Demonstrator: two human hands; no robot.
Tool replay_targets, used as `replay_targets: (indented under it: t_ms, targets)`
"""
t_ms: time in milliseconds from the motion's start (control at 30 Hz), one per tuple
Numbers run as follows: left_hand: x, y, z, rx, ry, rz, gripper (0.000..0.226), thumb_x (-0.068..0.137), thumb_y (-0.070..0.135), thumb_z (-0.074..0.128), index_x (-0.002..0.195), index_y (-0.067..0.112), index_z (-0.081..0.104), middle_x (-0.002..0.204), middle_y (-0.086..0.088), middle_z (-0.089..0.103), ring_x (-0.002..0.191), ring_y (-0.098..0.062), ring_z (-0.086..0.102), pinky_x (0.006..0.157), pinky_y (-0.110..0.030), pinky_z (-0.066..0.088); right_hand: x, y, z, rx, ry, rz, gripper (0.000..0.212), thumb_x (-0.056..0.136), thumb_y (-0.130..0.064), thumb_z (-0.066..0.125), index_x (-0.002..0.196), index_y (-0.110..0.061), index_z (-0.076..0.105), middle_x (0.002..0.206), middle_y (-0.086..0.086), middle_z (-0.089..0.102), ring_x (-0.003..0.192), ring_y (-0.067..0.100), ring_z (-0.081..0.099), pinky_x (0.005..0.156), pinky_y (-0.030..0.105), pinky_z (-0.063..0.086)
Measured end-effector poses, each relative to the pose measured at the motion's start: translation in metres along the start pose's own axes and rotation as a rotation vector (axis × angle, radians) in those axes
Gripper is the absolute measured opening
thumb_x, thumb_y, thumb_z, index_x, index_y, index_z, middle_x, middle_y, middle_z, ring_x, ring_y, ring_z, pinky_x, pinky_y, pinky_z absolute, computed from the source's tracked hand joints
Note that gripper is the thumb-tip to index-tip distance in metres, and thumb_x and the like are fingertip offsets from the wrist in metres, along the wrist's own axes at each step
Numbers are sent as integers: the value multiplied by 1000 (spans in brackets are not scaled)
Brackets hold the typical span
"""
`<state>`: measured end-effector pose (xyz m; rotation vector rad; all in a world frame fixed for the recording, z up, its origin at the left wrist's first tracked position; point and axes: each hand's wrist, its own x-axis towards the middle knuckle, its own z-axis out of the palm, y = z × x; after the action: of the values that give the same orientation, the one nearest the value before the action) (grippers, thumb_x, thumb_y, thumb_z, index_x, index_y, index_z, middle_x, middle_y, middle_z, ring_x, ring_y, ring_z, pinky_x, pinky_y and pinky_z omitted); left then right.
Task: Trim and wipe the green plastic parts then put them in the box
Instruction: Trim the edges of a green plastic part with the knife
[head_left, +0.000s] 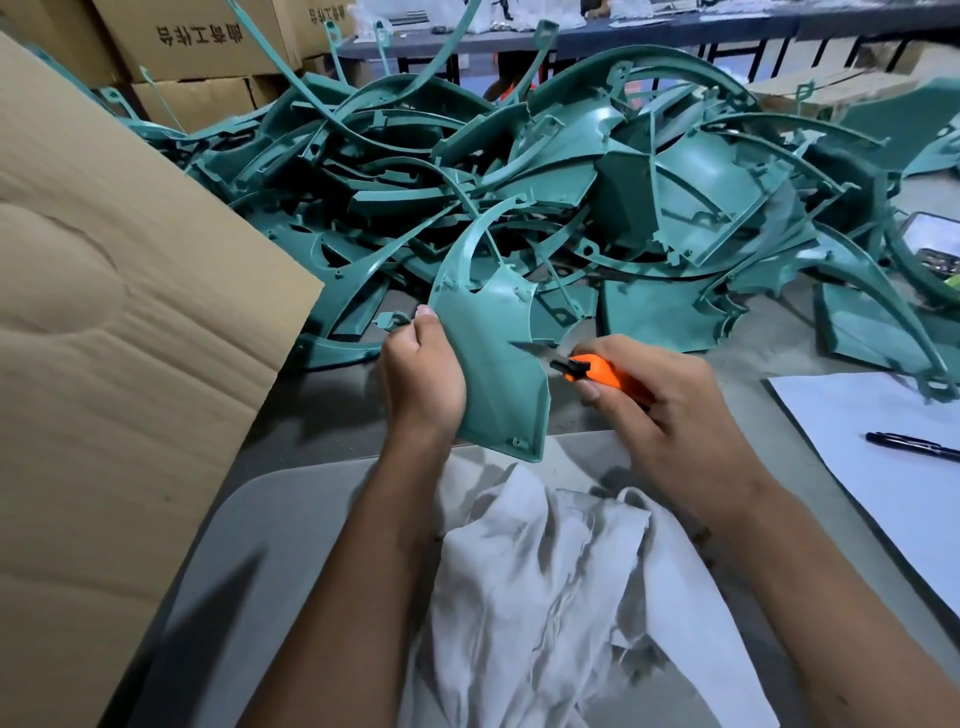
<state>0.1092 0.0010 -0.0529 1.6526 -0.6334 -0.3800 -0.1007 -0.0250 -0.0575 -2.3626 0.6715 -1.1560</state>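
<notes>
the green plastic part (493, 364), a curved panel with a long arched strip rising from its top, is held upright just above the near edge of the surface (332, 415), between the two hands. the left hand (423, 376) grips its left edge, fingers curled round behind the panel and thumb up along the rim. the right hand (660, 405) is wrapped round an orange utility knife (597, 371), thumb on the handle, and the blade (535, 351) lies against the panel's right edge, near a small notch. this looks like the trimming step, with flash being shaved off that edge; whether the blade is cutting or only resting cannot be told.

a crumpled white cloth (561, 582) lies just below the part, on the person's lap side of the surface, ready for the wiping step. to the left stands a big cardboard box (114, 364), its flap leaning over the surface; its inside is not in view. beyond the hands sits a large heap of green parts (545, 176), not yet sorted. a white sheet (893, 457) with a black pen (914, 447) on it lies to the right.

the next move likely calls for a steady pull of the blade along the rim, away from the left thumb, with the panel braced firmly so it does not flex. after that the knife must be set down or shifted in the hand before the cloth is taken up.
</notes>
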Motion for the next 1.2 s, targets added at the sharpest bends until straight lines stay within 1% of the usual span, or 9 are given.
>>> replay_targets:
  t_ms: [233,333,500,567,700,867,967,1100,1200]
  targets:
    - [3,0,-5,27,-22,26,56,109,39,39,61,12,52,66,0,59,68,-24,54,69,-38,44,2,10,-26,208,-200,33,16,99,-24,66,109,-32,75,100,-12,72,90,15,66,78,23,49]
    - [2,-1,-5,61,-23,64,56,109,38,39,59,13,47,65,-2,58,64,-21,50,66,-35,38,2,9,-20,111,-40,66,15,102,-21,65,113,-27,73,100,-22,70,91,1,64,79,8,42]
    - [-2,-2,-2,46,-19,111,54,108,35,39,58,17,43,80,-17,66,69,-27,48,69,-41,42,5,1,3,-30,154,106,16,101,-19,66,114,-14,73,101,-9,71,95,5,63,82,15,44]
    - [-3,-2,-2,39,-5,104,54,108,34,39,58,15,44,65,-8,58,66,-25,48,67,-39,40,4,1,2,-29,107,83,15,101,-16,67,115,-13,74,101,-12,70,94,3,61,80,13,42]
    - [0,-3,-4,60,18,104,55,109,36,38,59,15,48,75,-12,66,71,-28,53,70,-39,43,4,1,-7,7,-57,8,16,102,-26,63,113,-21,74,100,-21,66,96,9,63,81,16,41]
    - [1,2,-5,-5,16,26,56,108,38,39,62,10,53,64,-1,62,65,-22,55,63,-34,44,3,2,-20,111,-210,3,18,99,-26,66,113,-35,73,101,-12,71,97,21,65,81,36,50]
    - [4,6,-5,-89,37,-34,53,109,37,40,64,13,55,66,3,61,66,-18,56,62,-30,43,3,-2,-19,190,-267,-14,24,98,-24,68,113,-42,72,101,-13,70,96,19,65,80,29,48]
    - [1,8,-5,-155,2,-51,52,109,34,42,63,12,53,62,3,57,65,-21,51,60,-30,39,3,-2,-18,361,-154,52,19,100,-20,69,111,-34,75,102,-5,73,94,17,67,82,24,51]
    - [-8,7,-1,-188,-168,33,51,110,32,40,73,1,55,69,-12,52,69,-22,47,65,-36,37,2,2,-19,425,119,136,14,103,-39,62,111,-37,73,98,-4,72,88,12,66,77,26,54]
